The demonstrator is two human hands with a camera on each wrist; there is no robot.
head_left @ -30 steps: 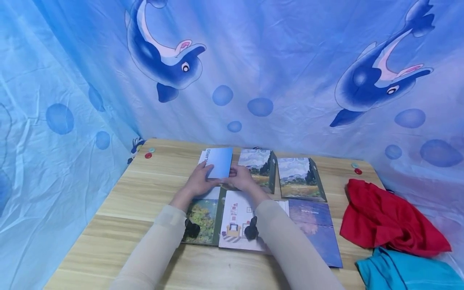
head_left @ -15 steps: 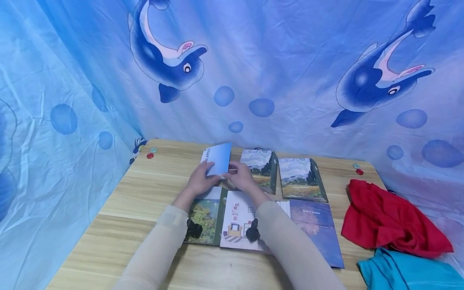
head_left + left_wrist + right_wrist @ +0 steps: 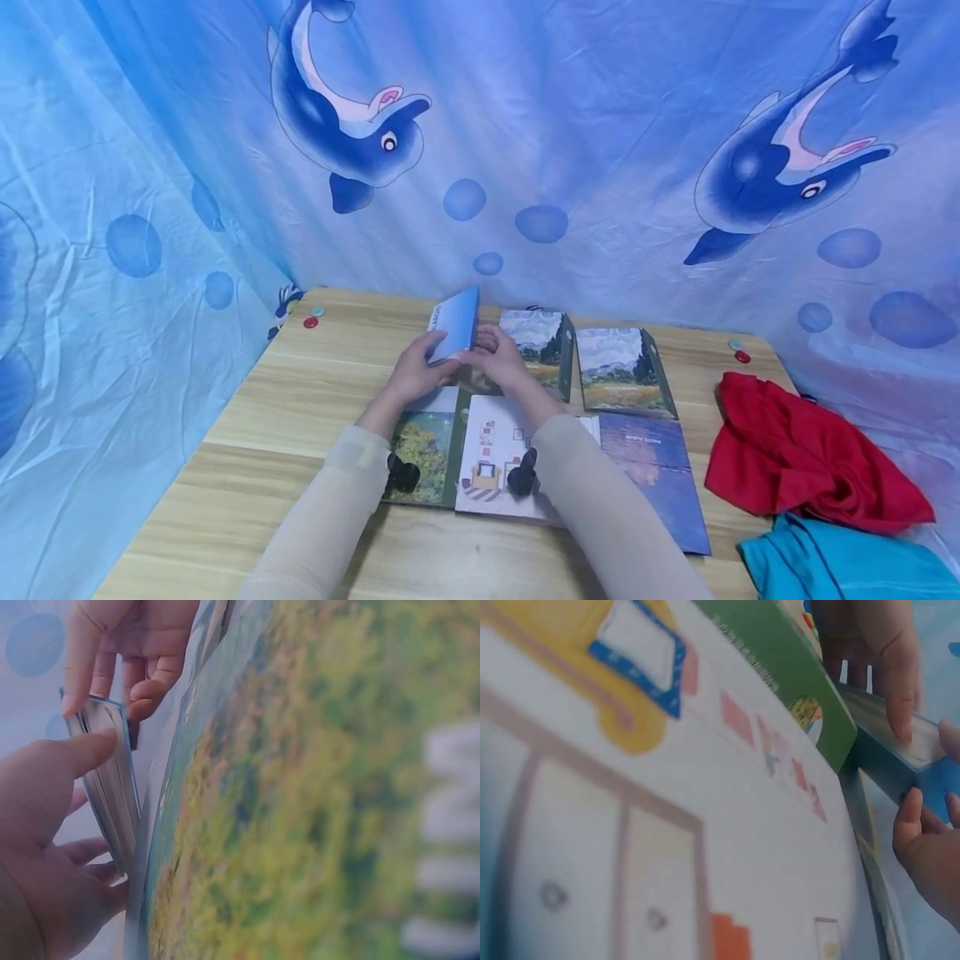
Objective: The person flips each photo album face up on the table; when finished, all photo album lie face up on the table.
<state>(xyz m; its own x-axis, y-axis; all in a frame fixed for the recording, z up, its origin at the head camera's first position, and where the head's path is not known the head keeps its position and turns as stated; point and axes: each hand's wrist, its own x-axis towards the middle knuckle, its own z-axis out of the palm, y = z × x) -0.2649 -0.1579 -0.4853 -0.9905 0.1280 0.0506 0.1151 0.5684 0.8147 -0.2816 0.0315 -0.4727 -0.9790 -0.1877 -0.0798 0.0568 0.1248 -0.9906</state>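
A small blue photo album with dark lettering is tilted up at the far side of the table, its right edge raised. My left hand grips its left side, thumb across the page edges and fingers on the cover below, as the left wrist view shows. At its lower right corner my right hand holds the album between thumb and fingers. Pale pages show between the covers in the left wrist view. Nearest below the hands lie a green album with a tree painting and a white album with a chair drawing.
Two landscape-painting albums, one near the right hand and another farther right, lie at the back. A purple album is at front right. Red cloth and teal cloth lie on the table's right edge. A dolphin-print curtain hangs behind.
The blue album has tipped from nearly flat to a steeper slant, its right edge going up. Both hands have kept hold of it, with the right fingers shifting slightly upward.
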